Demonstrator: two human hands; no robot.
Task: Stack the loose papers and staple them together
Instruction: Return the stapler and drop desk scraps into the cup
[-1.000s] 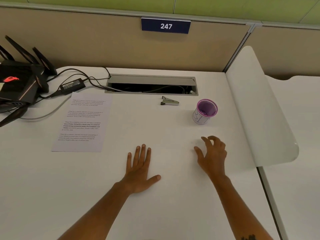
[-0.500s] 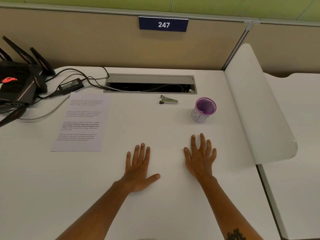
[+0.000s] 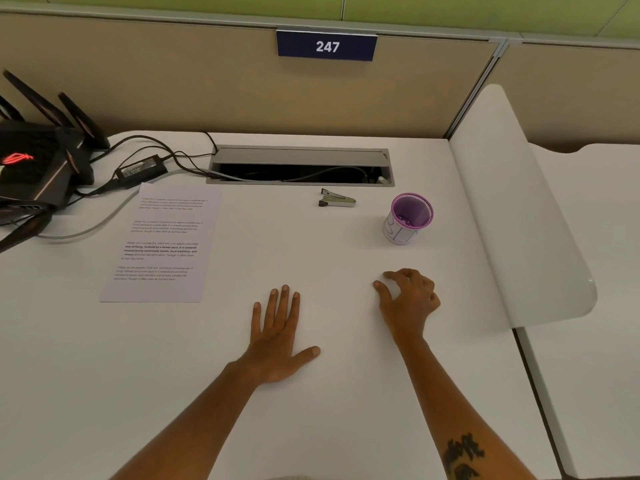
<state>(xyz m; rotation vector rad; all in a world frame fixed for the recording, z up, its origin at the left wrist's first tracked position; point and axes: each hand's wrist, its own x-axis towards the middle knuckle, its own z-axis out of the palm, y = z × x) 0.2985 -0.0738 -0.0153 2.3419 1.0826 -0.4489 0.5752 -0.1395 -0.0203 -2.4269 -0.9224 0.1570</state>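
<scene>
A printed sheet of paper (image 3: 162, 242) lies flat on the white desk (image 3: 104, 375), left of centre. A small metal stapler (image 3: 337, 199) rests near the back, just in front of the cable slot. My left hand (image 3: 277, 336) lies flat on the desk, palm down, fingers together and thumb out, holding nothing. My right hand (image 3: 408, 301) hovers or rests to its right with fingers curled and spread, empty. Both hands are well short of the stapler and to the right of the paper.
A purple mesh cup (image 3: 408, 218) stands right of the stapler. A cable slot (image 3: 299, 166) runs along the back. A black router (image 3: 34, 164), power brick (image 3: 140, 169) and cables crowd the far left. A white divider (image 3: 519, 209) bounds the right edge.
My right hand went from curled to flat on the desk, and has now curled its fingers again and shifted slightly right. The left hand stayed flat in place.
</scene>
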